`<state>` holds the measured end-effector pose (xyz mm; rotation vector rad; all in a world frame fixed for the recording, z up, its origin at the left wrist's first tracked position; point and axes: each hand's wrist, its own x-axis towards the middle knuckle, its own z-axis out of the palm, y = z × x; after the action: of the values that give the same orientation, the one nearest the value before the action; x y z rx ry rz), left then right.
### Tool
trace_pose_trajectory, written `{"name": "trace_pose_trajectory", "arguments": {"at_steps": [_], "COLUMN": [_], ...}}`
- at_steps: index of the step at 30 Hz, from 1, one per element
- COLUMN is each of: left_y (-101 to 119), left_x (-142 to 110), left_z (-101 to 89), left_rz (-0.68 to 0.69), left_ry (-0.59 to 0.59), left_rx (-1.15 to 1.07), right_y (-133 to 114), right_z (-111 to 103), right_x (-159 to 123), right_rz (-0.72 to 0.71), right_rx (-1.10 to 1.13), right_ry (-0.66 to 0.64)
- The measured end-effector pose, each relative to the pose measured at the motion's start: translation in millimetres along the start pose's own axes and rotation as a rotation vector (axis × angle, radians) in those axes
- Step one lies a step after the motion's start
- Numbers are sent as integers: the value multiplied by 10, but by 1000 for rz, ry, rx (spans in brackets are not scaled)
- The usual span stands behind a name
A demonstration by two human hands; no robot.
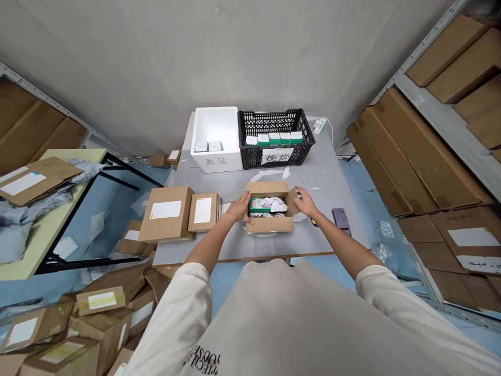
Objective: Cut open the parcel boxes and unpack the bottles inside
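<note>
An open cardboard box (270,225) sits on the grey table with its flaps folded outward. Inside it lie a green-and-white small box (256,205) and crumpled white paper (275,203). My left hand (239,209) grips the box's left end, thumb near the front corner and fingers towards the back corner. At the opposite end, my right hand (306,203) has its thumb and fingers apart beside the right flap (290,202); whether it presses on the flap is hard to tell.
Behind stand a white foam box (219,163) and a black crate (250,156), both holding small boxes. Closed cartons (164,214) are at the left. A phone (342,221) lies right, a power strip (320,125) at the back. Shelves (426,99) and piled cartons (97,313) flank the table.
</note>
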<state>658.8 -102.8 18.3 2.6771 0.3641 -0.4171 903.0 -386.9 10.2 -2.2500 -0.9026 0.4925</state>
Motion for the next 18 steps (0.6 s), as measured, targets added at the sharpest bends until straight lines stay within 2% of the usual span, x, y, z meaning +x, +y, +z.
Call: {"name": "trace_pose_trajectory", "arguments": {"at_steps": [3,5,7,10,12,14,16,18], "left_y": [-39,-60,-78,-101,-114,-125,-134,-143], "left_x": [-26,-33,-37,-38,-36,-34,-31,-30], "left_z": [25,39,56,86,105,120,131,141], "left_rz": [18,21,28,42,52,60,68,79], "left_ry": [22,33,49,69,74,79,92,103], "left_rx": [-28,-38,-49,-63,-66,-68,-74,-84], "right_y": [214,302,335,293,207,57,-171,-465], "right_z": [-47,2,90,178,154,71,-13,-35], "right_x": [-96,-121,-122,-102,-86,-66,-36,9], "right_rz": [151,263,345,390,361,274,137,-35], "right_rx": [-30,-47,-57,-99,-163,-253,-355,-407], "right_ry": [58,49,22,-12,0,53,114,119]}}
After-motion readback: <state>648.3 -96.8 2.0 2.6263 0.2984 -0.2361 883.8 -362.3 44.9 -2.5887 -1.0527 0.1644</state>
